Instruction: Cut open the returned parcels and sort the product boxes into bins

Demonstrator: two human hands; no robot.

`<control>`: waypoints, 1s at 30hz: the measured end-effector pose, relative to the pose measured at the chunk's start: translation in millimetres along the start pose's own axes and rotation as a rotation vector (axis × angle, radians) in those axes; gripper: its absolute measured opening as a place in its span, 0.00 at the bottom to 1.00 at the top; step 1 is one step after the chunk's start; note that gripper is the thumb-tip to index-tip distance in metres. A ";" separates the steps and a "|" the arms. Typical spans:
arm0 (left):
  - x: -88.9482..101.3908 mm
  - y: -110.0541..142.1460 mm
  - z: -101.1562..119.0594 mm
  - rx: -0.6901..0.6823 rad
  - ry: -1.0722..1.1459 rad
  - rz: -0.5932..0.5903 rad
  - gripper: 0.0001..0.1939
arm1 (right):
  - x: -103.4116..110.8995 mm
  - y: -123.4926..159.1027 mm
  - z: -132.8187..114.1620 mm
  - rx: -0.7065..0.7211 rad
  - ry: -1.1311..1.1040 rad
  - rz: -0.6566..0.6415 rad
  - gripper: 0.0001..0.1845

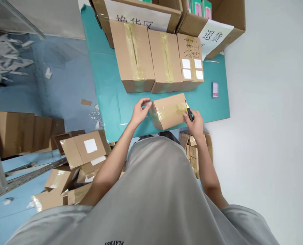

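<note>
A small cardboard box (170, 110) with clear tape across it lies slightly turned near the front edge of the green-topped table (108, 102). At its left end is my left hand (141, 110), fingers loosely curved and apart, the fingertips close to the box's corner; whether they touch it I cannot tell. My right hand (196, 123) grips a black and yellow utility knife (189, 112) at the box's right end. The knife's blade points up and away, beside the box's far right corner.
Behind stand two taped cartons (138, 58) (166, 61) and a carton with handwriting and white labels (191, 64). Open boxes with paper signs (143, 15) (215, 35) are at the back. A small pale packet (215, 90) lies right. Flattened cartons (82, 149) pile up left; a white wall (266, 102) borders the right.
</note>
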State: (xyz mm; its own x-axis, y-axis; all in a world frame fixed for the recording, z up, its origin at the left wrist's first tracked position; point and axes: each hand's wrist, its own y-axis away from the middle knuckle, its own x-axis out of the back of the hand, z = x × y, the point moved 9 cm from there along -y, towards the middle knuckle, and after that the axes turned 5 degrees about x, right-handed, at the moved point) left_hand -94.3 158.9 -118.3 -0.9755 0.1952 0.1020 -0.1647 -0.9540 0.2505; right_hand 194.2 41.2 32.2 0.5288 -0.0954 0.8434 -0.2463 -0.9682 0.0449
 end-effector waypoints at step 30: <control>-10.1 -24.1 50.3 -0.099 -0.133 -0.211 0.18 | -82.6 35.5 -131.6 0.087 0.295 -0.545 0.34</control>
State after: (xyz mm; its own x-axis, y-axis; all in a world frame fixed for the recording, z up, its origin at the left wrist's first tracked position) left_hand -73.2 191.3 -76.9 -0.8914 0.4140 0.1844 -0.3822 -0.9053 0.1853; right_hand 34.9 45.2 34.7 0.3102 0.4731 0.8246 0.0695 -0.8764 0.4766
